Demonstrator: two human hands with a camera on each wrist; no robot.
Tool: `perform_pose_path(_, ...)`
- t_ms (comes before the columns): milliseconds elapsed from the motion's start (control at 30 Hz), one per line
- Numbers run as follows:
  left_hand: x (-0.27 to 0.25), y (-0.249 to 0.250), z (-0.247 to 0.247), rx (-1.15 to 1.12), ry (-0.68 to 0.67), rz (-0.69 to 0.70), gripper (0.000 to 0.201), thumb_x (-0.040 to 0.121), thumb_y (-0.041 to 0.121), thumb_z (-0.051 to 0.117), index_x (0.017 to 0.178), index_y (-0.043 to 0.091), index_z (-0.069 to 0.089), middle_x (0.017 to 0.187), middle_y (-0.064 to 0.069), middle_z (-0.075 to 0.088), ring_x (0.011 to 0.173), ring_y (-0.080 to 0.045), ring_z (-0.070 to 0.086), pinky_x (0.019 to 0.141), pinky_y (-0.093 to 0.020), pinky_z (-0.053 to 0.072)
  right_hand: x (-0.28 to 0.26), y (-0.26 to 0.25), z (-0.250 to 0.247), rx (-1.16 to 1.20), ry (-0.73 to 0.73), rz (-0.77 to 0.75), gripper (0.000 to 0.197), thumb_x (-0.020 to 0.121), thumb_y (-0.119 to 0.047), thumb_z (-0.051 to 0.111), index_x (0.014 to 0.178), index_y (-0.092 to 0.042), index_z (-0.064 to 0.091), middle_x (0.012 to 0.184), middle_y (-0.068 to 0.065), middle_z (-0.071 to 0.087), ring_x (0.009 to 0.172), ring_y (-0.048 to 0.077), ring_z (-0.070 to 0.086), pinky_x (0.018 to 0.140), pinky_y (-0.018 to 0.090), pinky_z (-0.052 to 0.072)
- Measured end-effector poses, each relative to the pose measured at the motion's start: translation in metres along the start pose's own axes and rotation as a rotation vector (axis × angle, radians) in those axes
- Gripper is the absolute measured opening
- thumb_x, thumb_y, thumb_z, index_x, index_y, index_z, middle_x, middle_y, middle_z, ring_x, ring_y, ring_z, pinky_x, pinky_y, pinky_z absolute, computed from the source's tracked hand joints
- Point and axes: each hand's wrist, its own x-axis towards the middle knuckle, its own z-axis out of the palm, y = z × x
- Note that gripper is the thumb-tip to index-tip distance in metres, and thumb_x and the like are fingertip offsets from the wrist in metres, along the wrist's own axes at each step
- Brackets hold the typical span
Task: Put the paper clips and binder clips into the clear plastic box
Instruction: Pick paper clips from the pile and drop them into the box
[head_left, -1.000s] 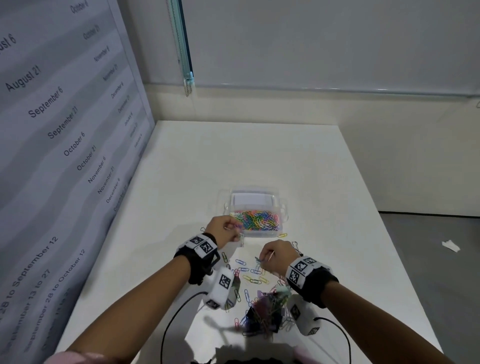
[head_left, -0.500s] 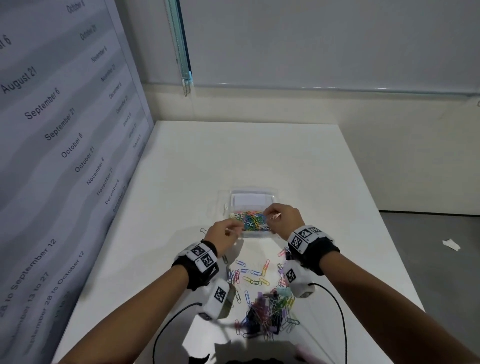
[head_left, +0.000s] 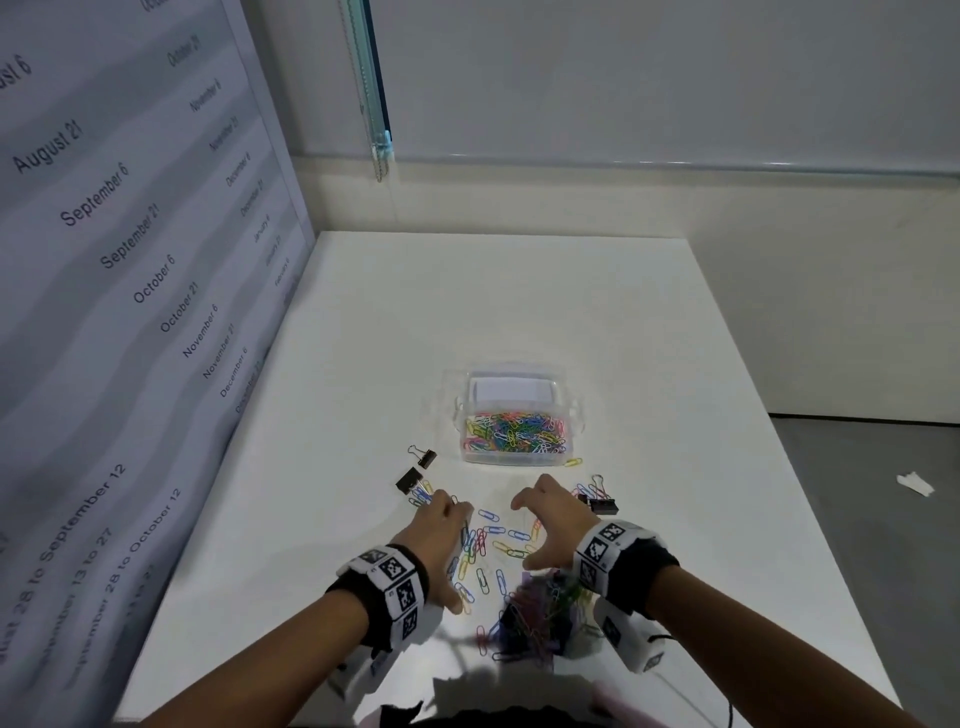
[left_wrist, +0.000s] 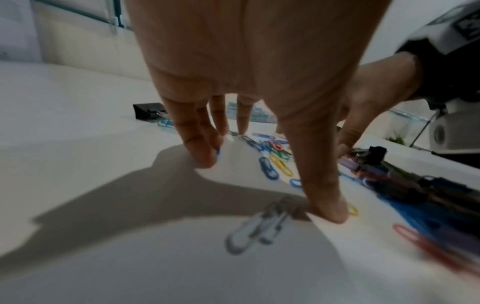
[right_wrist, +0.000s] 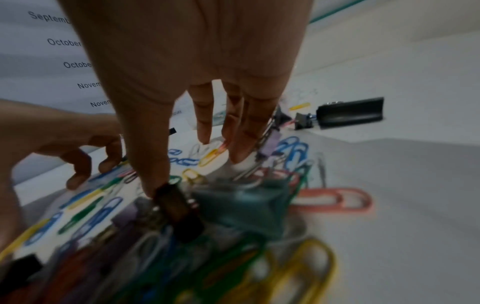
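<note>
The clear plastic box (head_left: 519, 457) stands mid-table, its bottom covered with coloured paper clips (head_left: 514, 434). Nearer me, loose paper clips (head_left: 493, 540) lie scattered, and a tangled pile of clips and binder clips (head_left: 540, 608) sits closest. My left hand (head_left: 447, 551) hovers over the scatter's left side, fingers spread, with fingertips (left_wrist: 205, 158) touching the table. My right hand (head_left: 535, 532) is spread over the right side; its thumb (right_wrist: 153, 181) touches a black binder clip (right_wrist: 179, 209) in the pile. Neither hand holds anything.
Two black binder clips (head_left: 410, 479) (head_left: 427, 458) lie left of the box and another (head_left: 602, 505) lies right of my right hand. A yellow clip (head_left: 574, 461) rests by the box's front corner. A printed panel (head_left: 130, 312) walls the table's left edge.
My right hand carried a clip to the box, then drew back toward me; my left hand left the box's corner too. Both now spread over the loose clips.
</note>
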Motion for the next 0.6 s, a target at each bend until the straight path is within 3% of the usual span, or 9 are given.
perform_pose_path(100,0.003,0.006,0.004,-0.07,0.063,0.0,0.099,0.061,0.032,0.085,0.139,0.013,0.027,0.133,-0.005,0.028,0.123,-0.022,0.04,0.105,-0.033,0.04,0.002,-0.006,0.009,0.016,-0.007,-0.02,0.077,0.065,-0.023,0.081,0.13,-0.017,0.041,0.124,0.006,0.036,0.096,0.019,0.045,0.082,0.023,0.038)
perform_pose_path(200,0.008,0.012,0.005,-0.079,0.088,0.006,0.081,0.068,0.028,0.081,0.133,0.011,0.035,0.131,-0.007,0.033,0.117,-0.024,0.046,0.1,-0.032,0.042,0.005,-0.01,0.018,0.049,0.01,-0.031,0.071,0.065,-0.023,0.08,0.126,-0.017,0.045,0.118,0.006,0.039,0.097,0.02,0.049,0.087,0.029,0.045)
perform_pose_path(367,0.021,0.023,0.005,-0.091,0.122,0.019,0.049,0.081,0.018,0.068,0.125,0.012,0.046,0.127,-0.009,0.04,0.111,-0.028,0.052,0.095,-0.034,0.044,0.004,-0.017,0.022,0.076,0.058,-0.066,0.037,0.076,-0.02,0.071,0.11,-0.011,0.058,0.086,-0.007,0.038,0.085,0.013,0.041,0.072,0.021,0.031)
perform_pose_path(467,0.024,0.026,0.004,-0.069,0.136,0.043,0.035,0.086,0.015,0.06,0.119,0.012,0.051,0.124,-0.01,0.046,0.112,-0.028,0.051,0.093,-0.033,0.041,0.001,-0.017,0.022,0.087,0.071,-0.036,0.021,0.078,-0.015,0.064,0.099,-0.012,0.064,0.07,-0.017,0.036,0.084,0.018,0.051,0.072,0.023,0.036)
perform_pose_path(533,0.025,0.026,0.003,-0.048,0.133,0.042,0.032,0.088,0.013,0.055,0.12,0.012,0.052,0.123,-0.011,0.048,0.113,-0.028,0.051,0.092,-0.033,0.04,-0.002,-0.016,0.02,0.09,0.076,-0.009,0.021,0.076,-0.01,0.058,0.095,-0.013,0.067,0.071,-0.012,0.048,0.091,0.022,0.059,0.077,0.026,0.042)
perform_pose_path(600,0.025,0.023,0.001,-0.033,0.131,0.037,0.032,0.088,0.009,0.049,0.12,0.012,0.053,0.122,-0.012,0.051,0.112,-0.029,0.052,0.092,-0.034,0.04,-0.003,-0.015,0.017,0.109,0.091,0.016,0.024,0.073,-0.007,0.054,0.092,-0.014,0.068,0.084,0.0,0.065,0.091,0.022,0.061,0.078,0.026,0.046)
